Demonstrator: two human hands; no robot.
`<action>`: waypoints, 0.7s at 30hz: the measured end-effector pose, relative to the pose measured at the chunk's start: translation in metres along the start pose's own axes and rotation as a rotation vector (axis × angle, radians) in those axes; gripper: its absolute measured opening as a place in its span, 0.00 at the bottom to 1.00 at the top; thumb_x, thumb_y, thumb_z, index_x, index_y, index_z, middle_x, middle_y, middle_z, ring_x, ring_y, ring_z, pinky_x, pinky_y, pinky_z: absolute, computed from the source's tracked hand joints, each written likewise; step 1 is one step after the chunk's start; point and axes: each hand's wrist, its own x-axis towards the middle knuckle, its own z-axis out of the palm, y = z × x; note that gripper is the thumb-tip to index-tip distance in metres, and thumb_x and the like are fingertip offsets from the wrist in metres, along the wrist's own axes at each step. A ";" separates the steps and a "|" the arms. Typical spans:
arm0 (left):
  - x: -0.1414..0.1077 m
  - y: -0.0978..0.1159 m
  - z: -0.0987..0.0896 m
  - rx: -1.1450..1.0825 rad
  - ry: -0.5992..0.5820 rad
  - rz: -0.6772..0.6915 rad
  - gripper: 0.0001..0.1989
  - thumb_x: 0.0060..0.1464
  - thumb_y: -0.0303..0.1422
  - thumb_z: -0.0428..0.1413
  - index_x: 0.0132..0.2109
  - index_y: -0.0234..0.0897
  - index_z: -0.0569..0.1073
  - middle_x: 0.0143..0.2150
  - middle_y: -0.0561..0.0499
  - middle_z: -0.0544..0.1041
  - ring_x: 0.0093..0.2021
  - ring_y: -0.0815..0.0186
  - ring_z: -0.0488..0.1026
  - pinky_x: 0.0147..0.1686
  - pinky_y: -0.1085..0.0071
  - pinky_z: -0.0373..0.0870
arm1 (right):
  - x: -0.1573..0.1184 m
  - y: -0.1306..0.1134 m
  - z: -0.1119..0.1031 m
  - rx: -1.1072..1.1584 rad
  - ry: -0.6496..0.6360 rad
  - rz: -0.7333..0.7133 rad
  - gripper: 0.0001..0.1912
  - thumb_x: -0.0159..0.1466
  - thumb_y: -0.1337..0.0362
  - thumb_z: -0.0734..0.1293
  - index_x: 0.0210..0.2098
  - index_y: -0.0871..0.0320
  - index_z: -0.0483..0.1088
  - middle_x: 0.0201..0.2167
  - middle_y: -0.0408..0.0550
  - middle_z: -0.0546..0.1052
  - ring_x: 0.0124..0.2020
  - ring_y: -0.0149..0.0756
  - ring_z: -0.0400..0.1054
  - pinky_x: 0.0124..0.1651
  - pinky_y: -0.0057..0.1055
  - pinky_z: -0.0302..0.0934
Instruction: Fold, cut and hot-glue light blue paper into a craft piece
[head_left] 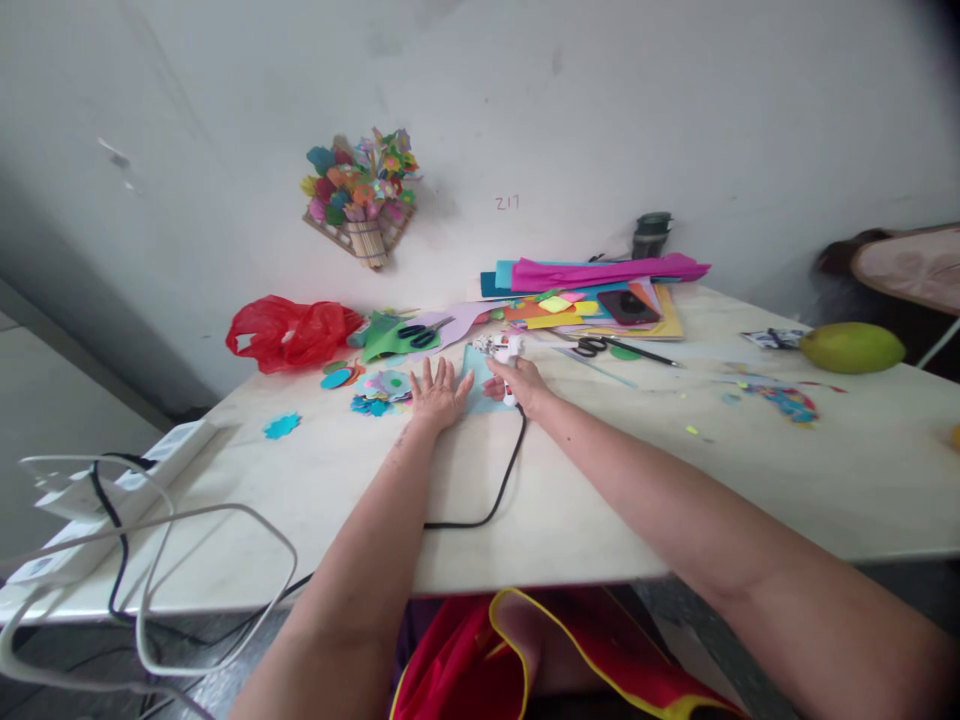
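My right hand (521, 383) is wrapped round a white glue gun (509, 352), its black cord running down towards the table's front edge. Under the gun lies a light blue sheet (475, 372). My left hand (439, 395) rests flat with fingers spread at the sheet's left edge, thumb towards it. Just left of that hand sits a pile of coloured paper flowers (382, 390). Further left are a blue disc (337, 379) and a blue scalloped cutout (283, 426).
Black scissors (421, 335) lie on green sheets behind my left hand. A red plastic bag (289, 333) stands back left; a phone (628, 307) rests on stacked paper. A power strip (112, 505) with loose cables lies front left. A green fruit (853, 348) sits at right.
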 end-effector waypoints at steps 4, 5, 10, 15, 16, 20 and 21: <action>0.002 -0.005 -0.001 0.019 0.076 -0.051 0.30 0.57 0.45 0.31 0.64 0.39 0.49 0.66 0.53 0.44 0.64 0.57 0.22 0.58 0.48 0.23 | -0.001 -0.001 0.000 -0.011 0.005 0.017 0.15 0.55 0.55 0.67 0.34 0.59 0.64 0.16 0.41 0.71 0.17 0.31 0.68 0.19 0.23 0.61; 0.002 -0.005 -0.001 0.027 0.092 -0.069 0.30 0.56 0.44 0.32 0.63 0.39 0.50 0.66 0.53 0.45 0.64 0.57 0.21 0.58 0.48 0.22 | -0.001 -0.002 0.000 -0.012 0.004 0.021 0.15 0.55 0.55 0.67 0.34 0.59 0.64 0.15 0.41 0.70 0.17 0.31 0.68 0.19 0.23 0.61; 0.004 -0.002 0.001 0.031 0.055 -0.114 0.30 0.56 0.45 0.33 0.63 0.38 0.51 0.66 0.51 0.46 0.64 0.55 0.22 0.58 0.47 0.22 | -0.005 -0.004 -0.001 -0.027 -0.003 0.031 0.12 0.57 0.58 0.66 0.35 0.59 0.63 0.15 0.42 0.70 0.17 0.32 0.68 0.18 0.23 0.60; 0.003 0.001 0.001 0.027 0.016 -0.130 0.31 0.55 0.47 0.32 0.63 0.40 0.51 0.66 0.51 0.45 0.64 0.55 0.23 0.58 0.48 0.23 | -0.011 -0.006 0.000 -0.064 0.012 0.061 0.13 0.57 0.57 0.65 0.36 0.59 0.63 0.15 0.41 0.70 0.16 0.31 0.68 0.18 0.23 0.61; 0.003 0.001 0.002 0.029 0.014 -0.132 0.31 0.55 0.47 0.33 0.63 0.40 0.51 0.66 0.51 0.45 0.64 0.55 0.22 0.58 0.48 0.23 | -0.012 -0.007 0.001 -0.071 0.013 0.065 0.13 0.57 0.57 0.65 0.36 0.59 0.63 0.15 0.41 0.70 0.16 0.31 0.68 0.18 0.23 0.61; 0.003 0.002 0.003 0.037 0.038 -0.126 0.31 0.55 0.47 0.34 0.63 0.41 0.52 0.66 0.51 0.46 0.64 0.55 0.22 0.58 0.48 0.22 | -0.015 -0.009 0.004 -0.089 0.018 0.048 0.12 0.58 0.58 0.65 0.37 0.60 0.64 0.16 0.41 0.70 0.14 0.30 0.67 0.16 0.22 0.59; 0.003 0.001 0.003 0.034 0.046 -0.124 0.31 0.55 0.47 0.34 0.63 0.41 0.52 0.66 0.51 0.46 0.64 0.55 0.22 0.58 0.48 0.22 | -0.015 -0.010 0.005 -0.085 0.022 0.036 0.12 0.57 0.58 0.65 0.37 0.60 0.64 0.16 0.41 0.70 0.14 0.29 0.66 0.16 0.22 0.58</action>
